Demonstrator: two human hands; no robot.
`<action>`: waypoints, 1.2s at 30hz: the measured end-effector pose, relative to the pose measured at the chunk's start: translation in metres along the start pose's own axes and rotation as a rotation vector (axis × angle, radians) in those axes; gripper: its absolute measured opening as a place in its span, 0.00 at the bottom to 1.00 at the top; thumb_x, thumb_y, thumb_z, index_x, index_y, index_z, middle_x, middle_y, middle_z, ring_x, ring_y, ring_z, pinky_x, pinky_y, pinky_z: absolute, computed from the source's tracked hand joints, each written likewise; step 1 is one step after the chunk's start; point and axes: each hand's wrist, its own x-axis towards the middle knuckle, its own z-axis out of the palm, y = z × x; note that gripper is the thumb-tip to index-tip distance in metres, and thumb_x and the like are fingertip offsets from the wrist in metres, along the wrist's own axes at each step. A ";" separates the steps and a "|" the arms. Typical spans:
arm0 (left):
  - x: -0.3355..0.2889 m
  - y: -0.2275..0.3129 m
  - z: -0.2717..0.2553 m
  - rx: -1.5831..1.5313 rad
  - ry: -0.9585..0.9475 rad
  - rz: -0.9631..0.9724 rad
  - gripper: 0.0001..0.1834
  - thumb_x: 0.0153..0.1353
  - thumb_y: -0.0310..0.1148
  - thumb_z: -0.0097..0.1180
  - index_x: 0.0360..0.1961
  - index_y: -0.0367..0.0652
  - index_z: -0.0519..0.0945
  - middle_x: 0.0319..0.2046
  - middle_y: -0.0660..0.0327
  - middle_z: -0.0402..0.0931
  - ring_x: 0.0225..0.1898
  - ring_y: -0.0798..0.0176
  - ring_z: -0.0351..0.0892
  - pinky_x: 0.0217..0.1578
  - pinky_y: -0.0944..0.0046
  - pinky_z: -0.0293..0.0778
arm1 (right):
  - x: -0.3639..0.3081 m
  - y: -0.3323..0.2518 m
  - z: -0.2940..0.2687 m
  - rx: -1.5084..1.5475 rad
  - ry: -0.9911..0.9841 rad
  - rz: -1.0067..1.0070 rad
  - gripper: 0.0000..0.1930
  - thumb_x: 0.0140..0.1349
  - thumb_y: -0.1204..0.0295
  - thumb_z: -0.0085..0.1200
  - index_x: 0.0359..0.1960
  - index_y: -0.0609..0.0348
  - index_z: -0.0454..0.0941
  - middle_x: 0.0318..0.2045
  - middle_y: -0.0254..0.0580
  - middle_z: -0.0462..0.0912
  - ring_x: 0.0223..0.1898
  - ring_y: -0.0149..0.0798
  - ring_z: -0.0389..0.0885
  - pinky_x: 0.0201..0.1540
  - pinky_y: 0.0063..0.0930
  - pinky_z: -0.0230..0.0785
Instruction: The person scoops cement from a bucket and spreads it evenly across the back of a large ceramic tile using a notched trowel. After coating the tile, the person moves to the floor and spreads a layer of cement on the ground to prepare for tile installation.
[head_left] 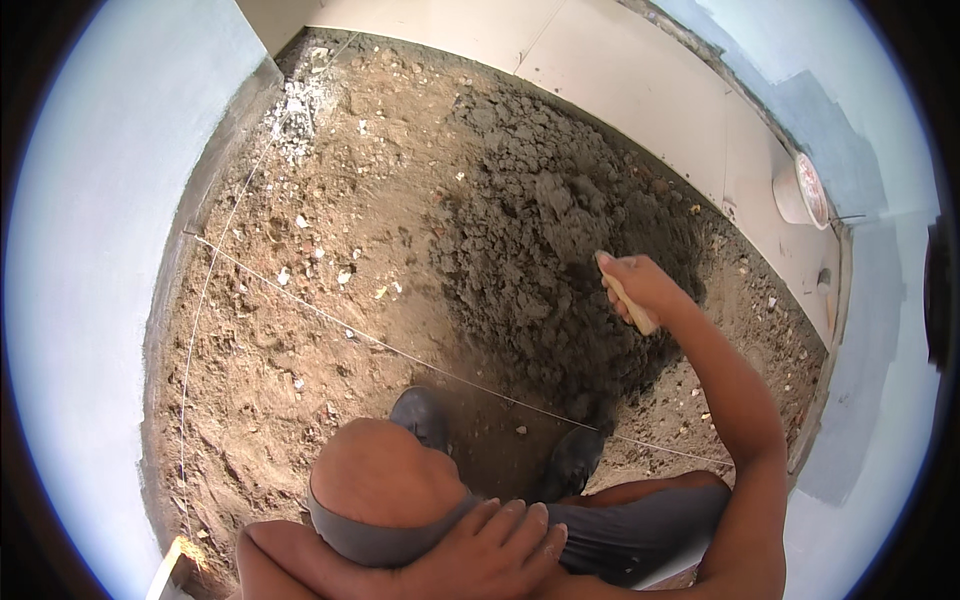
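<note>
The right hand [648, 283] is gripping a pale handle [634, 311] in a closed fist over the near right part of the dark mix [540, 220], most of which is lying ahead and to the left of that fist. The handle's long axis is slanting from far left to near right; what its far end is joining is not showing clearly. The left hand [500, 548] is resting over the lap, farther from the mix, back up with fingers slightly parted; it is seemingly holding nothing, though its palm is not showing. The mix is forming a damp-looking, clotted grey mound, spreading over paler, gritty soil [270, 350] with whitish chips. A thin string [400, 352] is crossing near the dark boots [420, 415]. Smooth cream tiles [660, 110] are bordering the far side, a round white bucket [793, 195] standing on them.
</note>
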 end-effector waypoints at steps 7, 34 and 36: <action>-0.006 -0.008 -0.016 -0.105 0.001 -0.049 0.30 0.58 0.41 0.50 0.57 0.30 0.71 0.55 0.39 0.70 0.54 0.43 0.72 0.55 0.47 0.70 | 0.069 -0.095 -0.033 -0.038 0.142 -0.221 0.19 0.66 0.57 0.50 0.37 0.66 0.74 0.23 0.41 0.76 0.19 0.33 0.74 0.20 0.32 0.68; -0.014 -0.022 -0.020 0.022 0.136 0.054 0.23 0.57 0.39 0.49 0.49 0.36 0.77 0.49 0.48 0.73 0.47 0.52 0.73 0.50 0.55 0.70 | 0.086 -0.062 0.039 -0.791 0.417 -0.318 0.27 0.69 0.50 0.47 0.43 0.68 0.75 0.31 0.56 0.82 0.31 0.55 0.82 0.36 0.48 0.74; -0.017 -0.023 -0.016 0.032 0.160 0.054 0.22 0.56 0.38 0.49 0.49 0.37 0.78 0.48 0.49 0.73 0.47 0.53 0.73 0.50 0.55 0.70 | 0.067 -0.070 0.046 -0.828 0.425 -0.353 0.27 0.69 0.49 0.47 0.46 0.67 0.75 0.32 0.56 0.82 0.33 0.56 0.83 0.38 0.48 0.75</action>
